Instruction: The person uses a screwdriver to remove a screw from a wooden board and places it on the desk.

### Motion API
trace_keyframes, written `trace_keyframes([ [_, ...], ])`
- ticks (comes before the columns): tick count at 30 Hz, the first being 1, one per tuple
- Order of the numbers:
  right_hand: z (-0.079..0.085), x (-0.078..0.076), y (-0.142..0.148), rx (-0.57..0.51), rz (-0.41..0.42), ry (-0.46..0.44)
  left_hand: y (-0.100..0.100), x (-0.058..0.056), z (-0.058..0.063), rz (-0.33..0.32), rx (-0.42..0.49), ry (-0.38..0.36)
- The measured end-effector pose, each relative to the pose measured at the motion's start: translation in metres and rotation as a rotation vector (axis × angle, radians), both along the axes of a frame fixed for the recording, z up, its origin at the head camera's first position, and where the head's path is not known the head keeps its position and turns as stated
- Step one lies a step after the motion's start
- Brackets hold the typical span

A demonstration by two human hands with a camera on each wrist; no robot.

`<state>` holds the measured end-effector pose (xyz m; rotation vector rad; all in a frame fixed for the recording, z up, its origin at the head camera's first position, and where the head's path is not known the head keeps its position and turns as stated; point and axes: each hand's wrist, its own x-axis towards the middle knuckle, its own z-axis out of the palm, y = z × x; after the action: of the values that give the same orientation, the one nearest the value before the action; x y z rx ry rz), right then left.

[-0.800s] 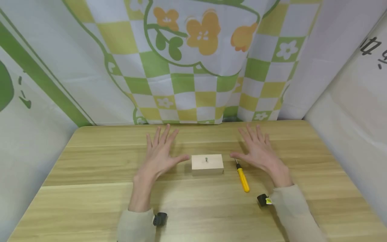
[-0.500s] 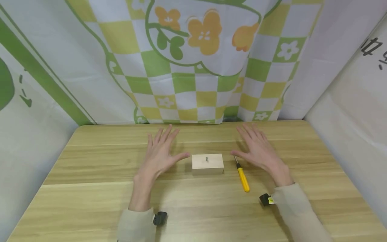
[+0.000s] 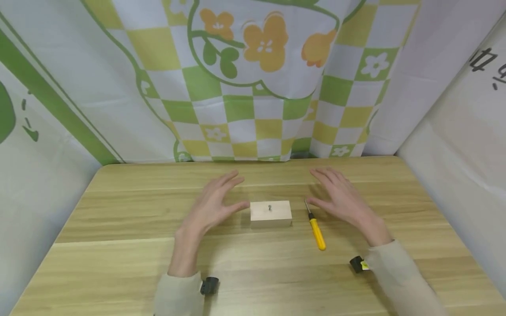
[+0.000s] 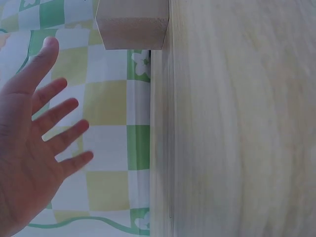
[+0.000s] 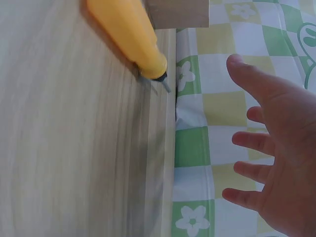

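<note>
A pale wooden block (image 3: 270,215) lies on the table in the head view, with a small screw (image 3: 270,207) standing up from its top face. My left hand (image 3: 211,208) hovers left of the block, fingers spread and holding nothing, thumb tip beside the block's left end. To the right, a screwdriver (image 3: 317,233) with a yellow handle lies with its tip pointing away from me. My right hand (image 3: 341,197) is spread in the air beyond it, thumb near the screwdriver's tip, with nothing in its grasp. The right wrist view shows the screwdriver's handle (image 5: 128,34) close up.
The wood-grain table (image 3: 253,272) ends at a checkered curtain (image 3: 257,123) hanging along its far edge. White cloth walls (image 3: 466,145) stand on both sides. Small black cameras (image 3: 209,285) are worn at both wrists.
Both hands' fingers have drawn in from a wider spread. My right forearm has shifted slightly right, uncovering the screwdriver's tip. Block and screwdriver stay in place.
</note>
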<state>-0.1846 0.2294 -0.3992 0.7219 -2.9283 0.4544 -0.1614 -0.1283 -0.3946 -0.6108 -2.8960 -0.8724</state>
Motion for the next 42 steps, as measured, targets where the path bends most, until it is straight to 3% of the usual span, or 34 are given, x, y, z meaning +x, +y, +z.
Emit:
trace_keyframes([
  [24,0.003,0.019,0.011,0.062,0.179,0.102,0.011,0.008,0.005,-0.068,0.071,-0.188],
  [32,0.006,0.032,0.014,0.142,0.211,0.051,0.017,0.006,0.001,-0.088,0.07,-0.228],
  [42,0.003,0.044,0.019,0.129,0.278,-0.001,0.02,0.004,-0.005,-0.129,0.136,-0.295],
])
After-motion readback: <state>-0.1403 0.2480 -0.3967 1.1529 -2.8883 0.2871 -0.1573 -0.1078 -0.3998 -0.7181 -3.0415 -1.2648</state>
